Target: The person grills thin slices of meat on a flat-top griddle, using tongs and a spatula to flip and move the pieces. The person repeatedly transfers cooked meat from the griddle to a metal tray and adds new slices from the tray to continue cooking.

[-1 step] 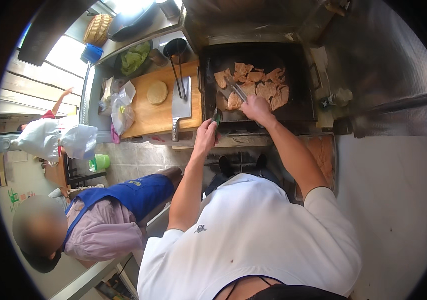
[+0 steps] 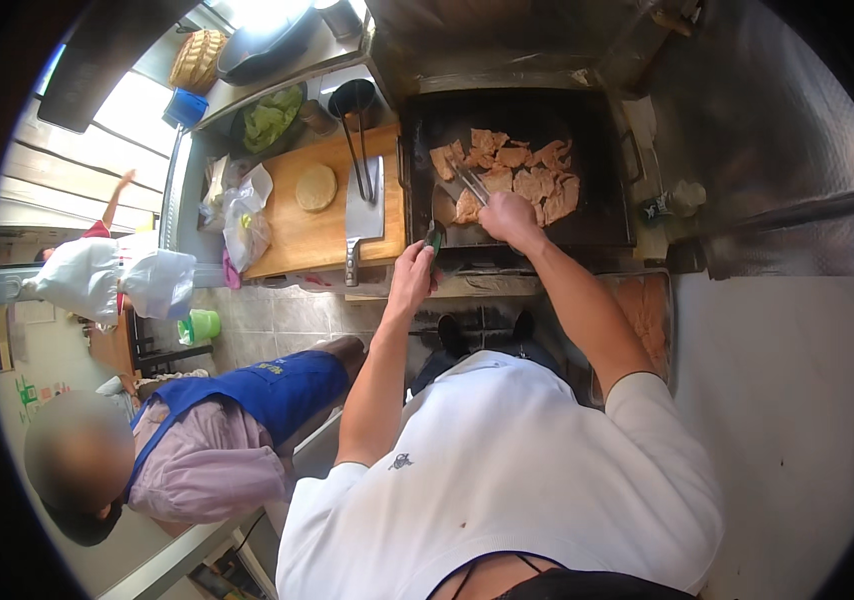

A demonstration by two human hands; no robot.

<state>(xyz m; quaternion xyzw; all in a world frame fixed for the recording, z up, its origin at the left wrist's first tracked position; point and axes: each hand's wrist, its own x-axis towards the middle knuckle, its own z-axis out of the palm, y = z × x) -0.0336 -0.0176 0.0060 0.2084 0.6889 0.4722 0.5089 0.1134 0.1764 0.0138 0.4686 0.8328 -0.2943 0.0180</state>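
My right hand [image 2: 512, 220] is closed around metal tongs [image 2: 471, 184], whose tips touch the meat at the griddle's left side. Several thin pieces of pale brown meat [image 2: 534, 183] lie on the black griddle [image 2: 602, 215], some overlapping. At the griddle's front left edge my left hand [image 2: 412, 275] grips a dark green-handled spatula [image 2: 435, 236]. Its blade appears to rest flat on the griddle, partly hidden beside the meat.
Left of the griddle, a wooden cutting board [image 2: 282, 225] bears a round flatbread [image 2: 315, 187] and a cleaver [image 2: 365, 210]. Behind are a dark pot [image 2: 352, 97] and lettuce [image 2: 272, 120]. A tray of raw meat [image 2: 642, 315] sits front right. A blue-aproned person [image 2: 247, 400] stands left.
The tongs' arms look slightly farther apart at the meat. My left hand keeps its place, and the meat has barely shifted.
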